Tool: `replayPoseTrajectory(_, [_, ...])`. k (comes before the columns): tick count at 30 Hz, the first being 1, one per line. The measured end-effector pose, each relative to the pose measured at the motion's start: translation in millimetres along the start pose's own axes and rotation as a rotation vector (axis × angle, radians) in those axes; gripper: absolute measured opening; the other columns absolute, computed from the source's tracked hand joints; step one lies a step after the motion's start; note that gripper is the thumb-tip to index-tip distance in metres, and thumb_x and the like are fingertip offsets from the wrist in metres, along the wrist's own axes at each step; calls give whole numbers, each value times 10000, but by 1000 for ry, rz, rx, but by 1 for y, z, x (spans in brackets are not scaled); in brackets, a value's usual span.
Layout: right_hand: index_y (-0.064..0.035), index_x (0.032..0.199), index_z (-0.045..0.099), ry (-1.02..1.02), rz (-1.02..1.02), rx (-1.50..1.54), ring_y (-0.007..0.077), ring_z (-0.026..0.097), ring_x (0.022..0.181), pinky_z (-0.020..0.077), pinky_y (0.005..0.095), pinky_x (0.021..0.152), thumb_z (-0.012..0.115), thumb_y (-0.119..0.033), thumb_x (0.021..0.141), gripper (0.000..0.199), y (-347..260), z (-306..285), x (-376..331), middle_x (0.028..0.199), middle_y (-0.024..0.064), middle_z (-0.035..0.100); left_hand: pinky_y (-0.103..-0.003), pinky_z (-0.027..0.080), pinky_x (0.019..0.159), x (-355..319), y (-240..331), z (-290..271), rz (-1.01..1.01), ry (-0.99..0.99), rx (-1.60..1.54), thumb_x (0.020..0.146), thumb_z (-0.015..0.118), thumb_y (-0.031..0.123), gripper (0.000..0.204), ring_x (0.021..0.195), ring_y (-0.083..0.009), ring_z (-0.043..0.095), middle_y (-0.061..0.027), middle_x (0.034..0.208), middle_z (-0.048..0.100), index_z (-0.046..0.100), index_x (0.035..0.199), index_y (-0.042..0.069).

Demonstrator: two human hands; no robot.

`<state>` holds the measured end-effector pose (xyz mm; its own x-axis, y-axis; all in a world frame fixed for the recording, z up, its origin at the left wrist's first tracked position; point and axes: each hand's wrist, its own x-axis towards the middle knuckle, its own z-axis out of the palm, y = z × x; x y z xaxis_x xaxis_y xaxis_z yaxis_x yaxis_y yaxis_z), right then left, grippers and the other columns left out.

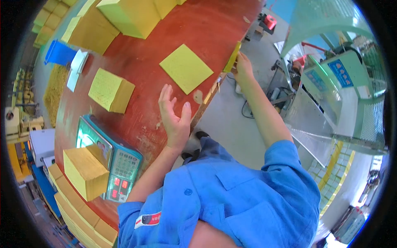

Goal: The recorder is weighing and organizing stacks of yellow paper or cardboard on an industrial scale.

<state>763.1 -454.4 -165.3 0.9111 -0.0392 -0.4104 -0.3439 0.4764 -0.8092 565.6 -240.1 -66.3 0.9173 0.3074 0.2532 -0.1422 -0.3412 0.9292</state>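
Right hand (243, 67): here it is, pinching a thin yellow papery slab (232, 58), edge-on at the table's rim.
Left hand (175, 122): empty, fingers spread, just beside a flat yellow square sheet (186, 69) on the red-painted tabletop (142, 62).
Table edge: a loosened pinch could send that slab to the grey floor (219, 111).
Teal digital scale (127, 163): bears a yellow block of stacked sheets (82, 173); a forearm knock might topple it.
Blue box-shaped object (60, 53): contents, can't tell.

The right hand (244, 67) partly hides the yellow sheet (231, 58) at the table's (151, 105) right edge; far-edge stacks (132, 18) run out of frame; a block (78, 175) covers part of the scale (124, 165).
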Motion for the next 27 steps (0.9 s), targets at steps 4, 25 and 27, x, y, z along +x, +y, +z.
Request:
replayPoseTrajectory(4, [-95,1285,505,108,10,-54,176,567,886,497,369,719,515,-258,959,365,-2,17,-6,1044,46,585,-419,451,978,23,-1,35,146,-231,148,842,637,78,502,1168,-297,522,-173,1310,481,459,1303,-8])
replayPoseTrajectory(25, [54,1402,362,-601,-342,-424,234,458,1259,341,381,1059,587,-262,904,632,-67,-8,-187,1375,155,463,-468,498,710,33,66,-27,275,-513,264,735,604,151,132,815,-373,626,-170,821,631,611,798,36])
replayPoseTrajectory(27, [44,1416,348,-879,-352,-364,226,475,1242,353,365,1047,594,-261,898,649,-81,25,-204,1349,148,487,-464,500,711,18,88,-64,253,-516,302,725,605,140,133,822,-370,631,-174,831,638,612,801,31])
